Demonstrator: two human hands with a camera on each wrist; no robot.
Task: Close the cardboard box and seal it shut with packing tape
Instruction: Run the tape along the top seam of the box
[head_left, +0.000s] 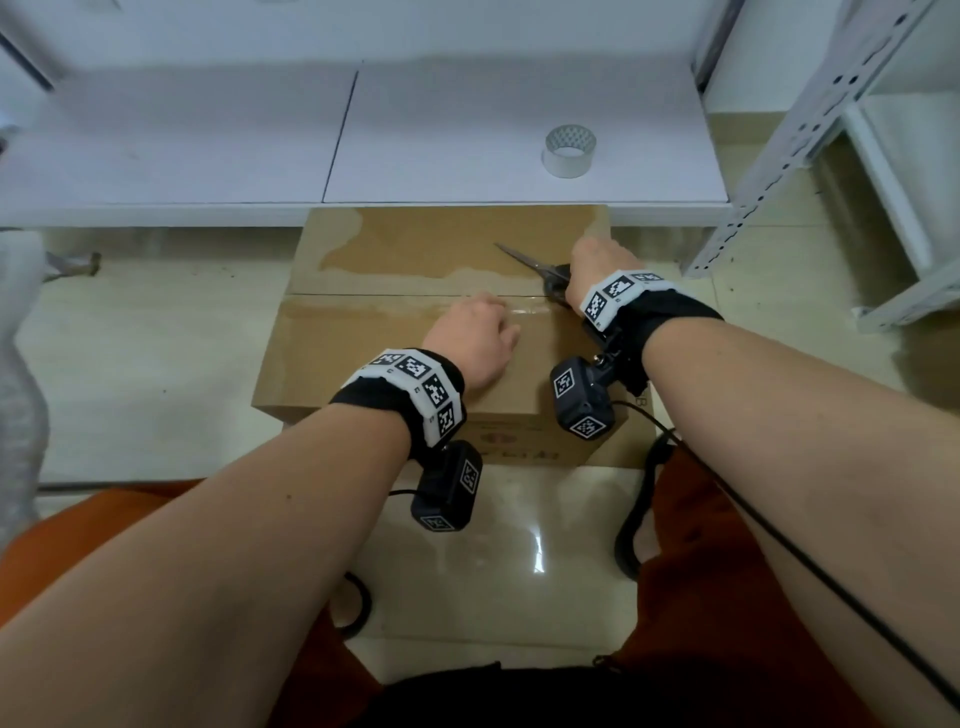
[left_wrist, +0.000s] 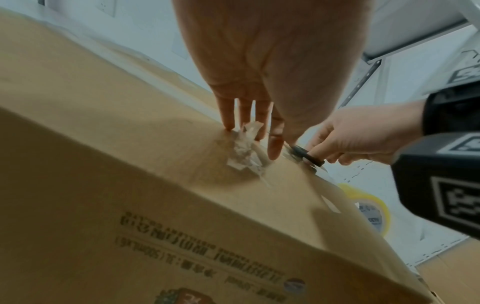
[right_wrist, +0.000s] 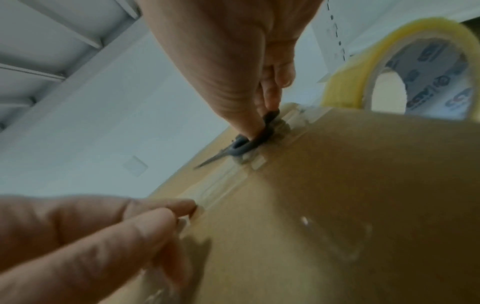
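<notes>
Nearest, the left hand (head_left: 470, 340) lies palm-down on the closed cardboard box (head_left: 363, 353), its straight fingers (left_wrist: 275, 142) slightly spread and pressing the clear tape strip (right_wrist: 221, 185) along the centre seam. Just at its two o'clock, the right hand (head_left: 597, 265) grips the dark handle of the scissors (head_left: 540, 270) with curled fingers (right_wrist: 270, 96), blades together and pointing toward ten o'clock over the far flap. Farther off, a yellowish packing tape roll (right_wrist: 405, 67) hangs past the box's right edge, and at one o'clock a second clear tape roll (head_left: 569, 151) stands on the white shelf (head_left: 208, 156).
</notes>
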